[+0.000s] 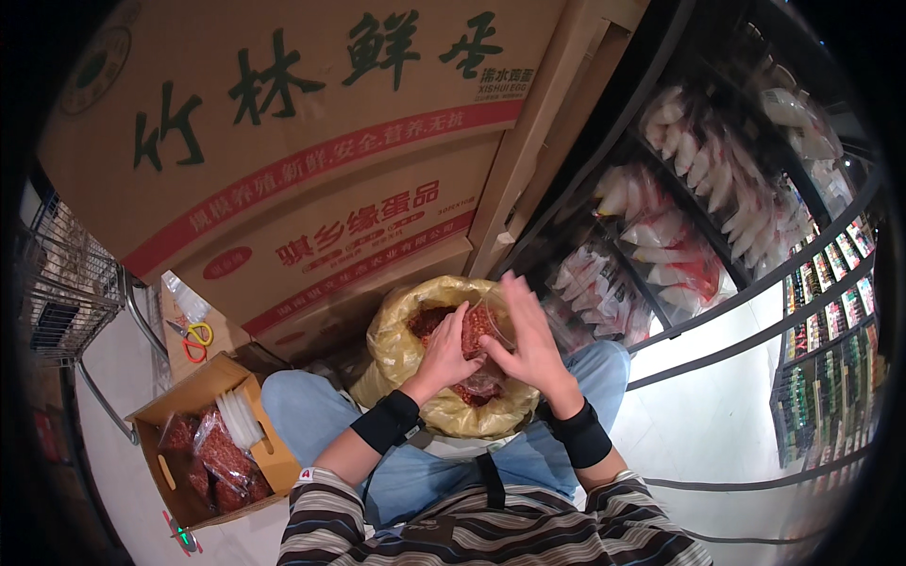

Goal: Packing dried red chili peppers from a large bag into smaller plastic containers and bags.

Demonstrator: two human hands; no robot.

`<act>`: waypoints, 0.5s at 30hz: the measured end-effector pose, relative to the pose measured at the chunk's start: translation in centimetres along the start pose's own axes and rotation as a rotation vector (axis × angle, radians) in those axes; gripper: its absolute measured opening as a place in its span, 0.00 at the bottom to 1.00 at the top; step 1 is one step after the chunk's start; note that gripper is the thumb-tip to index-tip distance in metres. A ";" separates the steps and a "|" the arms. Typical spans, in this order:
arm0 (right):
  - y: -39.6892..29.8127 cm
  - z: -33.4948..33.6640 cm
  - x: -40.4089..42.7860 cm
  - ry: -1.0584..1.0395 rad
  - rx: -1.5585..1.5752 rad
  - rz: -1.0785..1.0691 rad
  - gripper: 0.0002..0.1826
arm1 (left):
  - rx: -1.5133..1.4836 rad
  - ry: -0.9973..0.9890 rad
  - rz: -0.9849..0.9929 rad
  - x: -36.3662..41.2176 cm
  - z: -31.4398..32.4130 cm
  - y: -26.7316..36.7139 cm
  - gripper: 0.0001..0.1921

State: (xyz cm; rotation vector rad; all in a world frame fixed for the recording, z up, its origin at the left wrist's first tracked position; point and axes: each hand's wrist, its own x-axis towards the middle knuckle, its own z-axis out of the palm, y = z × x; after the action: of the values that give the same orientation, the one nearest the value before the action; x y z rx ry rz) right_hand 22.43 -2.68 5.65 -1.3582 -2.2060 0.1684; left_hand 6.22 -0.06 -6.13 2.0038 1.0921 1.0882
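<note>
Between my knees stands a yellow woven plastic sack (396,332), its rim rolled down, holding small dark red dried pieces that look like peppercorns or chilli (426,320). Over its mouth is a clear plastic bag (481,329) partly filled with the same red pieces. My left hand (447,352) lies along the near left side of this bag, fingers pointing away from me, and seems to steady it. On the other side my right hand (529,343) is raised, slightly blurred, with thumb and fingers spread; the thumb is close to the bag. The fingers hide part of the bag.
At left, an open cardboard box (152,488) holds filled clear bags (223,449) and a stack of white plastic pieces (239,419). Scissors (192,341) lie on cardboard behind it. Large cartons (340,177) rise ahead. A wire cart (71,276) stands left; racks of bagged goods (672,247) stand right.
</note>
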 end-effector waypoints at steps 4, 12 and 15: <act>0.2 0.6 -0.3 0.172 -0.058 0.025 0.47 | -0.015 0.004 -0.014 0.0 0.7 -0.3 0.49; 1.0 1.3 -1.5 0.023 -0.035 0.116 0.49 | -0.001 -0.067 -0.043 -0.4 1.3 -0.5 0.46; 1.8 1.6 -1.4 0.087 0.064 0.122 0.48 | -0.001 -0.077 -0.038 -0.6 1.6 -0.8 0.45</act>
State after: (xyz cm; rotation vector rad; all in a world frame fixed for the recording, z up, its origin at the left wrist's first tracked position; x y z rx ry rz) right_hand 23.50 -2.75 3.06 -1.4377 -2.0309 0.2188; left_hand 7.14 -0.42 -7.78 1.9994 1.0847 0.9840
